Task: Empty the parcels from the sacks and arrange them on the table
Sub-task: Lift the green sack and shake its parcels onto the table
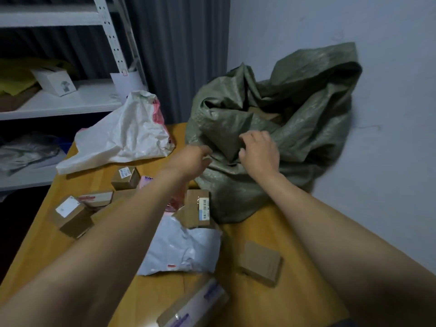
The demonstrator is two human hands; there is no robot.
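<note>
A yellow-orange wooden table (35,244), smooth and matt, stands in a room corner against a pale plastered wall (389,161). Beyond it are a ribbed grey panel (179,55) and a white perforated-metal shelf (59,100).

At the table's far right end a green sack (306,102) of coarse woven plastic slumps against the wall, deeply creased, with brown cardboard showing in its open mouth. A white sack (125,135), woven and crumpled, lies flattened to its left.

Small brown cardboard boxes (73,215), some labelled, lie scattered on the near table around a wrinkled grey plastic mailer (184,246).

The left hand (193,159) grips the green sack's near edge with curled fingers. The right hand (259,149) has its fingers curled into a fold of the same fabric.
</note>
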